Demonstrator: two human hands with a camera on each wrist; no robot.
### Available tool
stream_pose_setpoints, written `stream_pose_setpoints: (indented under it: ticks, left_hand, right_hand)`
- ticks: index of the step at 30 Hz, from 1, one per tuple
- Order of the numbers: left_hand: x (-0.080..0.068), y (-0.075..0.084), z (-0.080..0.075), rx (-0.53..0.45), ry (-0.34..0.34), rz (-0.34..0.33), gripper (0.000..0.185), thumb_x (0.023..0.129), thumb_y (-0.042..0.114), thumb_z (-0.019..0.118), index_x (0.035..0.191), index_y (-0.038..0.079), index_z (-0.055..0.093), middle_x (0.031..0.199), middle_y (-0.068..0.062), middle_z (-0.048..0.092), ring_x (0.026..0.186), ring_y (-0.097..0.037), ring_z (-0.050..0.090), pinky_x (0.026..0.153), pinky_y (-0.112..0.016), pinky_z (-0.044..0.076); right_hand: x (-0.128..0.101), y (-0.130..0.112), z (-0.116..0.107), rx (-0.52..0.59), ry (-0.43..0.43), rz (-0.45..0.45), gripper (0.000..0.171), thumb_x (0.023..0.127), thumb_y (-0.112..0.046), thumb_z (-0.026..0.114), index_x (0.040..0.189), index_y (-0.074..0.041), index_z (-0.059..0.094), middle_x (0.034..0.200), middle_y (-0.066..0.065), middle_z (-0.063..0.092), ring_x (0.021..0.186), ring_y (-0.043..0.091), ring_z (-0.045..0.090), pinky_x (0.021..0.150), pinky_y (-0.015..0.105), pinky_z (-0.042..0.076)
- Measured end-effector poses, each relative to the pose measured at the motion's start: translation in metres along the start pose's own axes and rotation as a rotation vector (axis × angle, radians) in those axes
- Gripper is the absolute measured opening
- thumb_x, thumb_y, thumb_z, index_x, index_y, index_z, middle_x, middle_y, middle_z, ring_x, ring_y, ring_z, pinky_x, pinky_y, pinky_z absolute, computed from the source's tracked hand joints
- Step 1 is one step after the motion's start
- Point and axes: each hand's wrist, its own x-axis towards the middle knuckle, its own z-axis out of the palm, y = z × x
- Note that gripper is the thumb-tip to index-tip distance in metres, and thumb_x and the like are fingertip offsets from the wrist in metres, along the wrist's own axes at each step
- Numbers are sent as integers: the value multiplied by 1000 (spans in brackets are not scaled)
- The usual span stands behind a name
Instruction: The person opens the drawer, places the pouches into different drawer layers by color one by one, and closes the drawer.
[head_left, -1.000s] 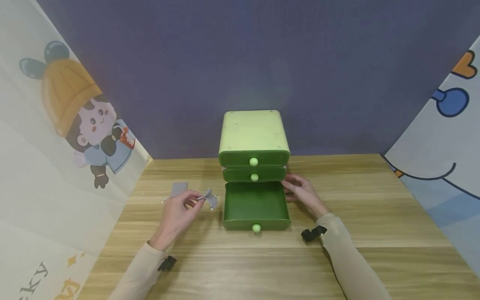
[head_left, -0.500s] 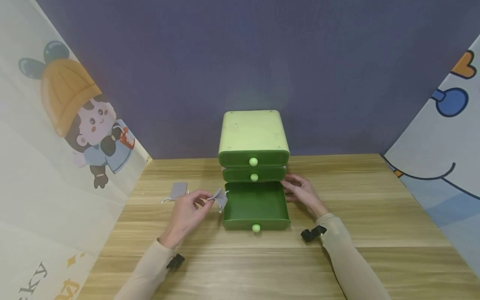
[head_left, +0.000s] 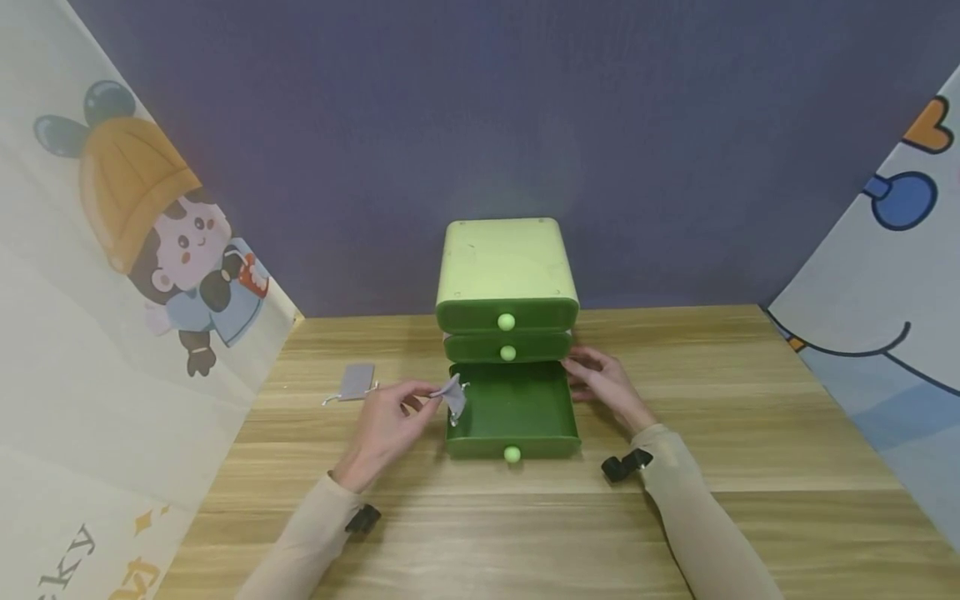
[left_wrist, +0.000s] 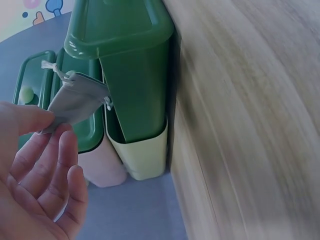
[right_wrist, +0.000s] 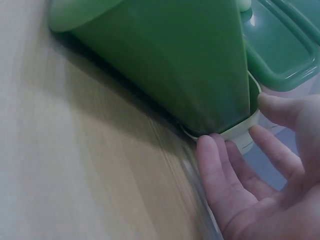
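Note:
My left hand (head_left: 392, 423) pinches a small grey drawstring pouch (head_left: 453, 395) by one end, between thumb and fingers. The pouch (left_wrist: 80, 100) hangs over the left side of the pulled-out bottom drawer (head_left: 480, 447), its pale cord ends dangling. This green drawer belongs to a small desktop drawer cabinet (head_left: 506, 258) with a pale yellow-green top and round light green knobs. At the cabinet's right side, my right hand (head_left: 609, 387) touches the casing's front edge beside the drawer. In the right wrist view, extended fingertips (right_wrist: 207, 145) and the thumb rest at that pale rim.
A second grey pouch (head_left: 356, 382) with white cords lies flat on the wooden table (head_left: 675, 533), left of the cabinet. The upper drawer (head_left: 472, 317) and middle drawer (head_left: 472, 350) are in. A dark blue panel (head_left: 375, 167) stands behind the cabinet.
My left hand has moved right with the pouch, from the table beside the cabinet to over the open drawer's left edge. The right hand has stayed in place.

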Motion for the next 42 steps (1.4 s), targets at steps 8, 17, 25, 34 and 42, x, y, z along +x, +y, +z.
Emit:
stream_pose_setpoints:
  ticks: [8,17,25,34,42]
  left_hand:
    - [4,2,8,1,-8,1,20,92,14,82,112,16,83,100,-2,83,74,-7,69,62,-21,56]
    - [8,6,17,-24,-62,-62,19,92,17,82,111,18,82,98,-2,82,70,-8,67,55,-23,54]
    - [13,5,27,-6,-47,-13,16,92,14,83,108,15,82,97,-1,83,73,-10,72,49,-22,52]
    - [13,7,32,-5,-69,-5,18,91,11,83,108,15,82,99,-3,83,74,-11,72,51,-21,53]
    - [16,9,38,15,-57,50,17,90,10,83,106,15,83,93,-4,82,70,-10,70,52,-20,52]
  right_hand:
    - [-1,-1,1,-1,5,0,66,106,-29,68,161,-4,41,158,26,50,103,15,71,88,34,65]
    - [-2,-1,0,1,1,-2,66,106,-28,68,161,-4,41,158,26,51,101,14,71,88,35,65]
    - [-2,-1,0,-1,-3,-5,67,106,-29,68,161,-3,41,158,27,50,102,14,71,88,34,65]
    - [-1,0,0,4,-1,4,65,106,-28,68,160,-4,42,158,26,51,104,16,71,88,35,65]
    - [-1,0,0,-12,-1,-3,66,106,-30,68,160,-4,42,157,26,51,105,17,70,88,35,65]
